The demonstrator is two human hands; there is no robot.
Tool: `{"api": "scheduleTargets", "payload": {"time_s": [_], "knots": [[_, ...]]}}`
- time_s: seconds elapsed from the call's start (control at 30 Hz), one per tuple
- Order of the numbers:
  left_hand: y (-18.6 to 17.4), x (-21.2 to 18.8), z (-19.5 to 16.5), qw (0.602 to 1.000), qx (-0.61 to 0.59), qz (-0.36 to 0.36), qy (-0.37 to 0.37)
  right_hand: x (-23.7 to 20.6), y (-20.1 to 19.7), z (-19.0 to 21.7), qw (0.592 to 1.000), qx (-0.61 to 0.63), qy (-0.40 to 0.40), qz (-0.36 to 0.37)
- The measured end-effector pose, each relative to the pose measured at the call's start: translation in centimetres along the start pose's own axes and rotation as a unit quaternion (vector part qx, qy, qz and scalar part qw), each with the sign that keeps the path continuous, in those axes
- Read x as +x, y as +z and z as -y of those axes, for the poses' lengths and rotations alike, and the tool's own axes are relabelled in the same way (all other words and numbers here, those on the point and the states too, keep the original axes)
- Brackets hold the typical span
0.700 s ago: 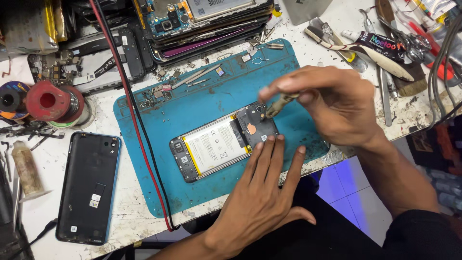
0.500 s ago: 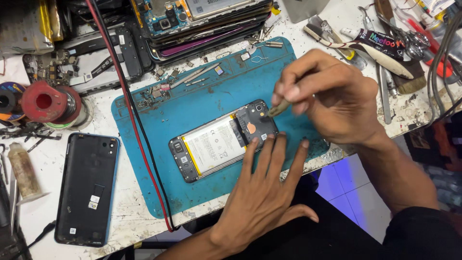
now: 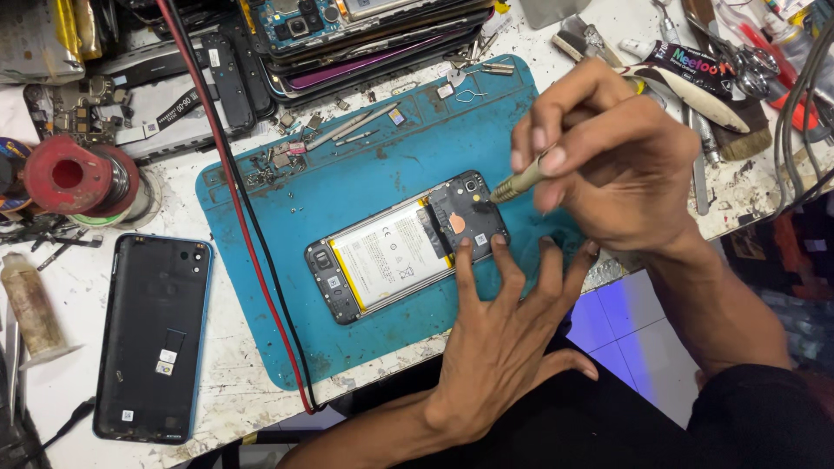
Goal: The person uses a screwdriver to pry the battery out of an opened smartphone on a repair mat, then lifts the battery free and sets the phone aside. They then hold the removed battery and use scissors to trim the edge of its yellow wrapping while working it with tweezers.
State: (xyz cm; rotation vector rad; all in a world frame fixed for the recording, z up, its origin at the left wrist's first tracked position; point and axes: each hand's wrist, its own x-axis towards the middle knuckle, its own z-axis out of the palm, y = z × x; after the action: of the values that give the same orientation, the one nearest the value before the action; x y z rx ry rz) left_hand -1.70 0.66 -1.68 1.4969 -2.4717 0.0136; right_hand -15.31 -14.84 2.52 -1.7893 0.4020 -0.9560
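Cluttered white repair bench, blue work mat at centre. Opened phone with back removed, battery exposed, flat on mat under both hands. Left hand spread open, fingertips pressing phone's near edge. Right hand pinching a small screwdriver, tip at phone's upper corner. Black back cover well left of left hand; red solder spool beyond it.
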Motion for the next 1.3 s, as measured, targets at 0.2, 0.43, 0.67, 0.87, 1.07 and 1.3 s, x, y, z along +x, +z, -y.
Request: {"api": "scheduleTargets", "payload": {"time_s": [0.2,0.43,0.67,0.87,1.07,1.3], "knots": [[-0.6,0.1,1.0,0.996,-0.084,-0.036,-0.025,-0.1,0.3,-0.7,0.999,-0.028,-0.016,-0.006],[-1.3,0.1,3.0,0.980,-0.192,-0.051,-0.011,0.3,-0.5,-0.2,0.997,-0.065,-0.032,0.013],[-1.5,-0.5,3.1,0.987,-0.144,-0.065,0.030,-0.4,-1.4,0.4,0.998,-0.053,-0.015,0.012],[-2.0,-0.6,3.5,0.985,-0.157,-0.065,0.028,-0.6,-1.4,1.0,1.000,0.008,0.020,0.010],[-3.0,0.0,5.1,0.988,-0.146,-0.033,-0.027,-0.2,-1.6,1.9,0.996,-0.074,-0.026,0.031],[-3.7,1.0,4.6,0.987,-0.157,0.016,-0.028,-0.4,-1.9,2.1,0.994,-0.095,-0.038,0.028]]}}
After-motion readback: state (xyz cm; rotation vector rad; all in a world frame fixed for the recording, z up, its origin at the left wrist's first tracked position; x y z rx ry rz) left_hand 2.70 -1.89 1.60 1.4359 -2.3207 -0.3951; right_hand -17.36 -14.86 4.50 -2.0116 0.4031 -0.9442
